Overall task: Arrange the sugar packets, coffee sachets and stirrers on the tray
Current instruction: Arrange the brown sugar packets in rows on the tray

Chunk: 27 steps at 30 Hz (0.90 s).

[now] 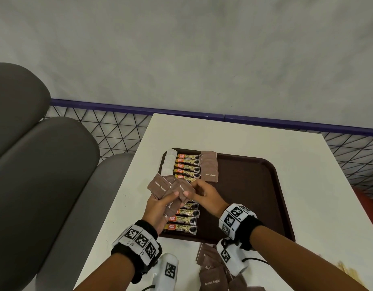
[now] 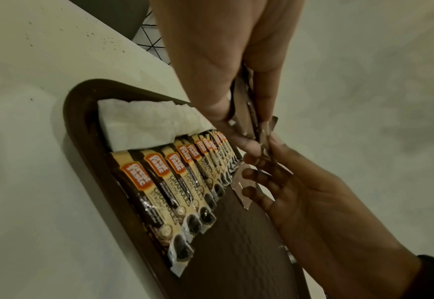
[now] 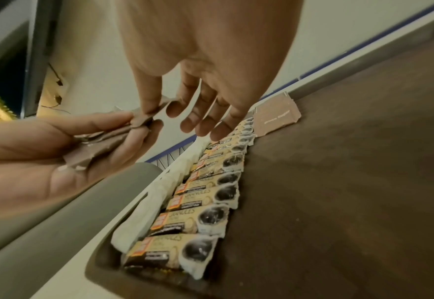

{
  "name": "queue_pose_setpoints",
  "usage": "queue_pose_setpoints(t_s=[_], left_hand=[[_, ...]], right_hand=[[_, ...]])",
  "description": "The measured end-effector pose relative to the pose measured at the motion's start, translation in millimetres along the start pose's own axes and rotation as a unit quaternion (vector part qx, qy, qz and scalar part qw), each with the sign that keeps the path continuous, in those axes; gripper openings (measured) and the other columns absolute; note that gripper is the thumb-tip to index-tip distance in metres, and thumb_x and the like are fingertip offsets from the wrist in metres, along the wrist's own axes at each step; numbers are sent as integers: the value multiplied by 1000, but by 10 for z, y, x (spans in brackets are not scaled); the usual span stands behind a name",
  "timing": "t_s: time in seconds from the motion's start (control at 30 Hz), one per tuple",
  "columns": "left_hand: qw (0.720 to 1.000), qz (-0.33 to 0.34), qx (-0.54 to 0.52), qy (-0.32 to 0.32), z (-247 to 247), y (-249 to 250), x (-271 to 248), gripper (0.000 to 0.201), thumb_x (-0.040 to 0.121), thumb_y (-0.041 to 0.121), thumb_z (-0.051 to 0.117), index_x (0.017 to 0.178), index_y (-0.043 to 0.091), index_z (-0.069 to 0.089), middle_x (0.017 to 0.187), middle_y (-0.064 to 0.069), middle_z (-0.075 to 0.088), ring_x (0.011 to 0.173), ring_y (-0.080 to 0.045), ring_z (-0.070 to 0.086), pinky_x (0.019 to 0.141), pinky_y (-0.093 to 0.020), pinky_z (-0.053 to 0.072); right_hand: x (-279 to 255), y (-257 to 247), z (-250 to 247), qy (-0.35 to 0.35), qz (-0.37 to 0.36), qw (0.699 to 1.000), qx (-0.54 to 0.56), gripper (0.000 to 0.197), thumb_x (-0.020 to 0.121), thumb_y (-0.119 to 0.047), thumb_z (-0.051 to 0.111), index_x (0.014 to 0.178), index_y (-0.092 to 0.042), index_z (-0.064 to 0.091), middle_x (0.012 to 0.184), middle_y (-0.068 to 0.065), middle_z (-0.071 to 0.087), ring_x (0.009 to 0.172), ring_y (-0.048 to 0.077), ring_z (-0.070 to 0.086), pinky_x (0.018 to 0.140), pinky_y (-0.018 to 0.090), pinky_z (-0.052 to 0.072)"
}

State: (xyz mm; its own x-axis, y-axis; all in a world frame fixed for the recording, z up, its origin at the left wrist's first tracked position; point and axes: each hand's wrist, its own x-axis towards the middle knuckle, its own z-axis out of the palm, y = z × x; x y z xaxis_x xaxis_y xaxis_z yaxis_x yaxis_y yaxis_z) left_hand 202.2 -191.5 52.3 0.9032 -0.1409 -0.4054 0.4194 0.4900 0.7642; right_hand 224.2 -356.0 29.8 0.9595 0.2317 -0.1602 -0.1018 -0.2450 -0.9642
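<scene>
Slipping is the main risk: the loose fan of thin brown paper sugar packets (image 1: pixel 170 191) sits between the thumb and curled fingers of the left hand (image 1: pixel 160 206), above the near row of yellow-and-black coffee sachets (image 1: pixel 184 219) on the dark brown plastic tray (image 1: pixel 255 198). The right hand (image 1: pixel 205 193) seems to pinch one packet edge with thumb and forefinger, other fingers spread; pulling it could drag neighbours out.

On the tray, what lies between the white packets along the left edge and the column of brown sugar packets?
A column of coffee sachets lies between the white packets and the brown sugar column on the tray, clearest in the head view.
</scene>
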Motion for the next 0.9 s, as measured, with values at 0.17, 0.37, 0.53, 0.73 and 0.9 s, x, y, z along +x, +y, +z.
queue_pose_setpoints(t_s=[0.17,0.37,0.53,0.73,0.9], left_hand=[[1000,-21,-12,2,-2,-24,33,39,85,-2,59,123,8,56,115,-20,65,99,-32,65,76,-37,59],[998,-41,-49,17,-126,7,45,38,86,-6,50,122,5,54,109,-21,63,100,-33,63,76,-38,58],[998,-52,-41,20,-203,22,76,41,86,-9,42,123,6,54,112,-22,62,103,-33,62,78,-41,58],[998,-46,-32,14,-232,60,79,39,87,-9,46,117,13,58,114,-20,64,101,-34,64,74,-40,58],[998,-50,-33,25,-293,59,101,39,87,-8,51,119,13,58,112,-19,68,102,-34,66,81,-44,56]], right_hand=[[-1,-43,-102,106,-1,994,11,11,85,-16,64,84,-11,54,80,0,57,75,11,53,71,15,43],[135,85,-524,281,56,957,-44,6,86,-6,59,86,-10,55,83,5,58,80,17,52,70,24,41],[218,230,-640,235,133,957,-109,15,81,-4,64,96,-4,63,86,8,61,83,19,56,77,31,46],[354,336,-597,254,172,941,-141,13,80,0,63,87,-9,59,80,8,56,77,20,53,59,22,41],[406,354,-543,270,178,933,-157,16,78,0,64,81,-13,55,76,4,54,72,19,51,65,26,40]])
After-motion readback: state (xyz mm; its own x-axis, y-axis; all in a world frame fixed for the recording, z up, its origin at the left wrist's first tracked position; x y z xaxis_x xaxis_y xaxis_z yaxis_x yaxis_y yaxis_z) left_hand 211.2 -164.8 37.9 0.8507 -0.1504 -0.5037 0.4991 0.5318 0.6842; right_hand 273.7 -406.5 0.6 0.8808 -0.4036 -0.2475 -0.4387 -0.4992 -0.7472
